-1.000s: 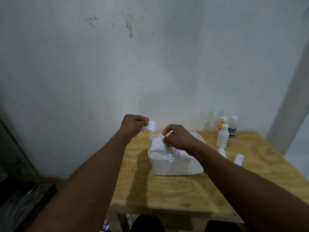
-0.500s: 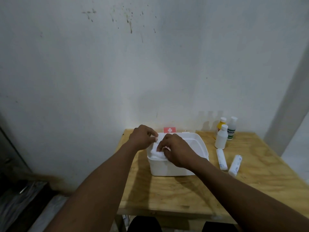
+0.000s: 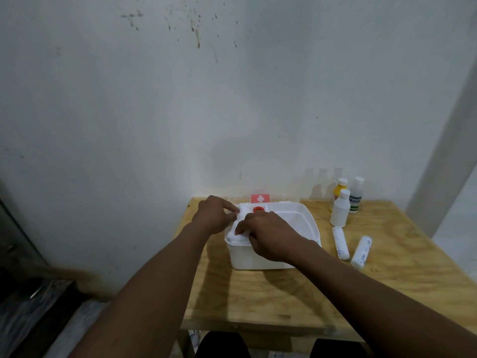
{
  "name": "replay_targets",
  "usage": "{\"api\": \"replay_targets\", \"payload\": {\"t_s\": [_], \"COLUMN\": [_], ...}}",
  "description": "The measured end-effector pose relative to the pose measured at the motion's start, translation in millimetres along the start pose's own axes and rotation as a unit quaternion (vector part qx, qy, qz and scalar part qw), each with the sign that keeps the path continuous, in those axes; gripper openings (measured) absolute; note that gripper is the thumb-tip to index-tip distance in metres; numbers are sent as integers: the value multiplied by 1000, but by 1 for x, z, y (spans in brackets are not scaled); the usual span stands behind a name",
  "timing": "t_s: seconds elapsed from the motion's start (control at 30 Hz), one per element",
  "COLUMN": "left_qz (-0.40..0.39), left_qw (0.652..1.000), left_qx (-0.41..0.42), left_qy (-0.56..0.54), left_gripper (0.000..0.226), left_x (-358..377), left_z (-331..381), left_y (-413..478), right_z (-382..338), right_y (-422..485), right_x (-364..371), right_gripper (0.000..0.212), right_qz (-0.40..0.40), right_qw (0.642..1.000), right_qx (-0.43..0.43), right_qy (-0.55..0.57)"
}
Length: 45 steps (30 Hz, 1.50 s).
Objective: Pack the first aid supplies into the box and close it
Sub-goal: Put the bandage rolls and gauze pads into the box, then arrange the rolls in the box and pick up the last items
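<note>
We made out one sign — a white cross on the red label (image 3: 260, 198) behind the box (image 3: 304, 223). Print on the bottles and rolls was perhaps lettering — too blurred to read.

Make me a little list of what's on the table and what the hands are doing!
box: white box open, near the table's left side
inside box: soft white padding at its left end, something red-capped behind it
left hand: pressing on the padding
right hand: pressing on the padding too
lid: cannot tell for sure; a red cross sign stands behind the box
standing bottles: yellow bottle, clear bottle, white bottle
lying on table: two white rolls, right of the box
still to pack: bottles and rolls
</note>
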<state>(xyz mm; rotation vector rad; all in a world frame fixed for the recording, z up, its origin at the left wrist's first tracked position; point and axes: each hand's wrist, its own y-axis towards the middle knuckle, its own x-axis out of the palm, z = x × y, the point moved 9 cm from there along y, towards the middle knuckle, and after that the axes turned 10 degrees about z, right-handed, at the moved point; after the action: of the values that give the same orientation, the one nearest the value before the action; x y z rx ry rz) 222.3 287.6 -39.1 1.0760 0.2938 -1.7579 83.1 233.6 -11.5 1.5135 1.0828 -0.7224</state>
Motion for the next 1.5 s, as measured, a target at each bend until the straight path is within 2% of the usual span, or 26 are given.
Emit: {"api": "replay_targets", "payload": {"t_s": [0.23,0.37,0.67,0.83,0.97,1.17,1.33,1.43,1.5], "left_qz": [-1,0,40,47,-8,-106,-173,-207,-225], "left_qw": [1000,999,998,993,984,935,894,868,847], "left_qx": [-9,0,31,105,176,289,278,263,259], "left_qy": [-5,-39,-37,-7,30,179,304,368,407], "left_gripper": [22,18,16,15,19,33,35,23,28], "left_x": [2,-4,-35,-29,9,91,143,158,168], "left_z": [1,6,31,81,138,211,221,221,219], "left_y": [-1,-1,18,16,-1,-30,-33,-34,-35], "right_z": [-4,3,51,121,181,224,240,248,252], "right_y": [1,3,5,-15,-46,-90,-104,-110,-114], "right_x": [6,2,-83,-121,-112,-62,-36,-27,-25], "right_gripper": [36,37,29,25,16,14,25,32,36], "right_qz": [-31,-30,163,224,173,68,12,-9,-12], "right_qw": [999,999,976,945,930,924,927,924,920], "right_qx": [-17,0,95,216,320,377,373,380,392], "right_qy": [-30,-13,104,101,53,3,-41,-38,-23]}}
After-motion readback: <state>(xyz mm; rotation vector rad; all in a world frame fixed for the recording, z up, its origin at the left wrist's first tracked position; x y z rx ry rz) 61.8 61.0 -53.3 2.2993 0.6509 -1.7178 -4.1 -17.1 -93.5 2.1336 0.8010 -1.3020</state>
